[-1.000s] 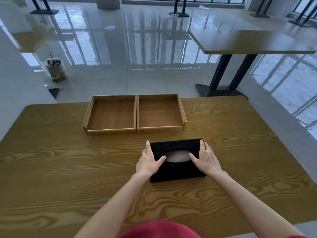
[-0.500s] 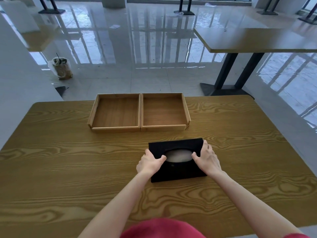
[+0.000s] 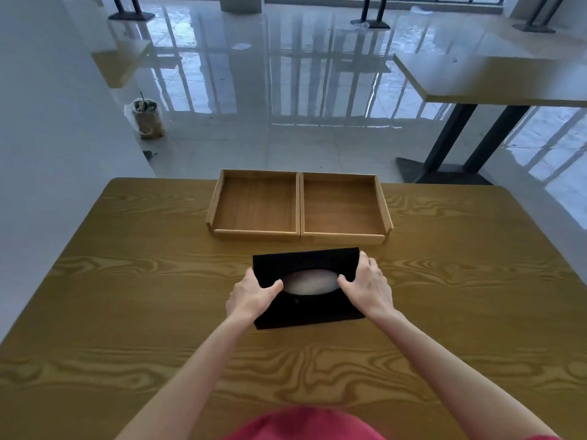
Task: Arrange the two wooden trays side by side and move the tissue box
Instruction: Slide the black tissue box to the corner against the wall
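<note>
Two shallow wooden trays stand side by side at the far edge of the wooden table (image 3: pixel 127 312), inner walls touching: the left tray (image 3: pixel 257 206) and the right tray (image 3: pixel 343 208). Both look empty. Just in front of them sits a black tissue box (image 3: pixel 305 265) with a pale oval opening on top. My left hand (image 3: pixel 252 296) grips the box's left end, thumb on top near the oval. My right hand (image 3: pixel 368 289) grips its right end, fingers wrapped over the side. Whether the box rests on the table or is slightly raised I cannot tell.
Beyond the table lies a glossy tiled floor. Another table (image 3: pixel 495 81) on black legs stands at the right. A bag-lined bin (image 3: pixel 146 117) sits on the floor at the left, next to a white wall (image 3: pixel 47 122).
My hands went from lying flat on the box top to gripping its two ends. The box now sits closer to the trays. The view has shifted, so the trays appear further right.
</note>
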Demonstrator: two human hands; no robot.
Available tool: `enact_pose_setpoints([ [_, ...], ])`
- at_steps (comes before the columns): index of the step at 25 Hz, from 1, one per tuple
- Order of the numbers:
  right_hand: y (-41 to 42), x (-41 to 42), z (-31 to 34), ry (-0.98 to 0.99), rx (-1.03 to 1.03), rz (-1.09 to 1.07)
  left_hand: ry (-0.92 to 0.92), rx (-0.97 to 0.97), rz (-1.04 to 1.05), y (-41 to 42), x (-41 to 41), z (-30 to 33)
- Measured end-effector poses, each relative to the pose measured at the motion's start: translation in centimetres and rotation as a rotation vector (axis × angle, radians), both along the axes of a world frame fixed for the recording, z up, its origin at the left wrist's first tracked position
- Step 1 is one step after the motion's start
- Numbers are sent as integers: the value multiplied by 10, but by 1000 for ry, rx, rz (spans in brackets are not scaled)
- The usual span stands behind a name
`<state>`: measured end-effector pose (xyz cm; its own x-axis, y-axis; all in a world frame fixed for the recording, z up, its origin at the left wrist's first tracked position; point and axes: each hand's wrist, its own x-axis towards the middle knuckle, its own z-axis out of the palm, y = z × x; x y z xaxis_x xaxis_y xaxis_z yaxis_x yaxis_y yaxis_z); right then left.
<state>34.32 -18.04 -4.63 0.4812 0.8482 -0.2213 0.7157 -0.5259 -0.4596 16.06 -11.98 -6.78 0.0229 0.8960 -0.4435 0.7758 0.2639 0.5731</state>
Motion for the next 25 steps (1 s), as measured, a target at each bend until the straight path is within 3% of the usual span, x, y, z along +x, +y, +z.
enact_pose_setpoints([
  [12,56,-139,4,162,48,29,-18,7,113,42,-146,1],
  [25,118,-233,4,338,115,-20,-75,62,134,113,-251,2],
])
